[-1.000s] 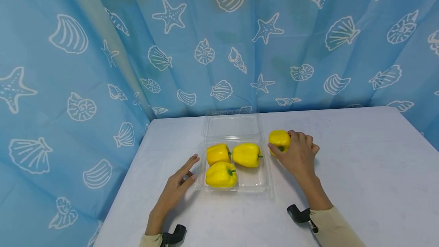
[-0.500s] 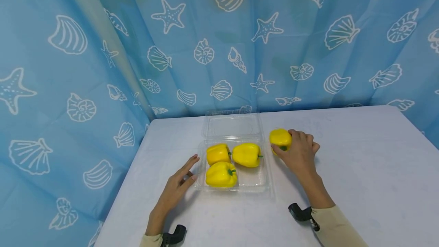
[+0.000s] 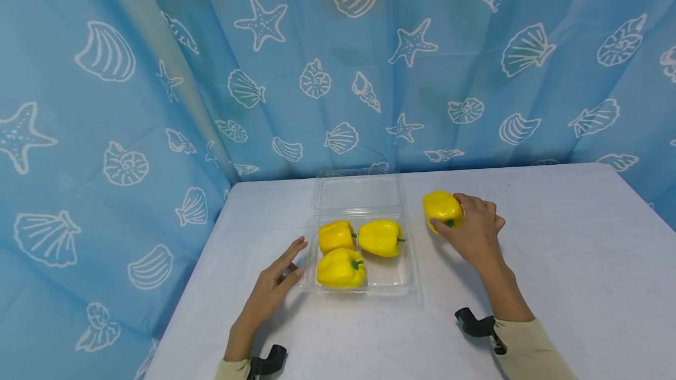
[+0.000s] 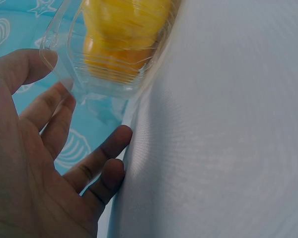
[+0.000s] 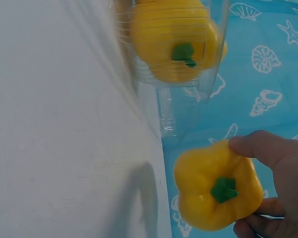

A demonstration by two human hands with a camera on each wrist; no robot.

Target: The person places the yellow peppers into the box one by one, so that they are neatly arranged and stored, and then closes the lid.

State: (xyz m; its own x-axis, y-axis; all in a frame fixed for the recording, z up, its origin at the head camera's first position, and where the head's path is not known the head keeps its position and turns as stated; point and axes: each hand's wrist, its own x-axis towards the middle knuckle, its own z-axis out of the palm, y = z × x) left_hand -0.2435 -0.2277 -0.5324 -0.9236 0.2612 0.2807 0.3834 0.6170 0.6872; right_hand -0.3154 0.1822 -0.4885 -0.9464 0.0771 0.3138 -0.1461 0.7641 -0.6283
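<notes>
A yellow bell pepper (image 3: 442, 209) with a green stem is gripped between the thumb and fingers of my right hand (image 3: 477, 230), right of the container. In the right wrist view this pepper (image 5: 216, 186) appears held above the white surface. The clear plastic clamshell container (image 3: 391, 277) lies with its lid (image 3: 360, 193) folded back. Inside are a back-left pepper (image 3: 335, 236), a back-right pepper (image 3: 380, 238) and a front-left pepper (image 3: 341, 268). My left hand (image 3: 271, 286) is at the container's left side, fingers loosely extended; its thumb and fingertips touch the rim in the left wrist view.
A white cloth covers the table (image 3: 570, 263). Behind it and on the left hangs a blue curtain (image 3: 296, 104) with white shell and starfish prints. A black wrist device (image 3: 475, 324) sits on the right forearm, and another black device (image 3: 269, 361) on the left.
My right hand has moved right and slightly away from me with the pepper, farther from the container. The left hand and the peppers in the container have stayed put.
</notes>
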